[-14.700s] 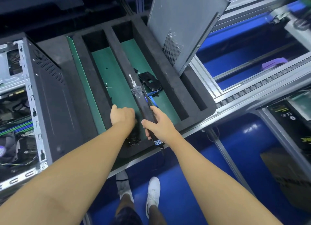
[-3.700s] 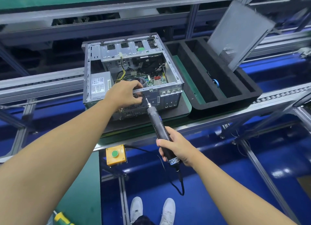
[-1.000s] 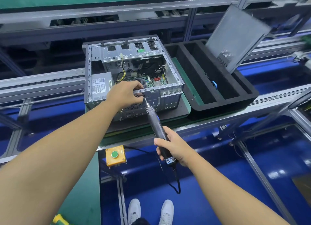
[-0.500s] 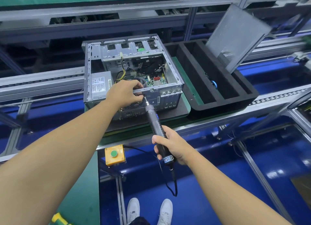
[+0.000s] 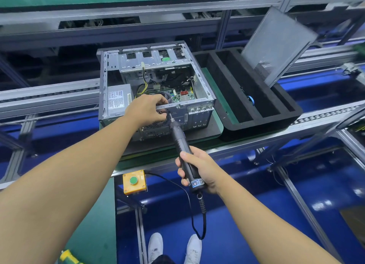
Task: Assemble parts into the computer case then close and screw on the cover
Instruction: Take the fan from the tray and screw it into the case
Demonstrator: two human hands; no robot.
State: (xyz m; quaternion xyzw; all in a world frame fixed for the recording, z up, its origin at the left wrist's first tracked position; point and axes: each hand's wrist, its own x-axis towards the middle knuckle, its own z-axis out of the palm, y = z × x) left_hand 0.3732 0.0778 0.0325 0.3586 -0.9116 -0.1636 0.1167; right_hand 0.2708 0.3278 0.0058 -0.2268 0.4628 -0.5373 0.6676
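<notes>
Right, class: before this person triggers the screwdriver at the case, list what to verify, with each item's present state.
1. Right hand grips the electric screwdriver: ok.
2. Bit tip meets the computer case at its rear frame: ok.
3. Bit seated in a screw head: cannot tell, too small.
4. Left hand holds the case's rim beside the bit: ok.
5. Cord hangs loose, unsnagged: ok.
6. Cover fitted: not ok, it leans in the foam tray.

Bare, sleeveless forearms and white sneakers.
</notes>
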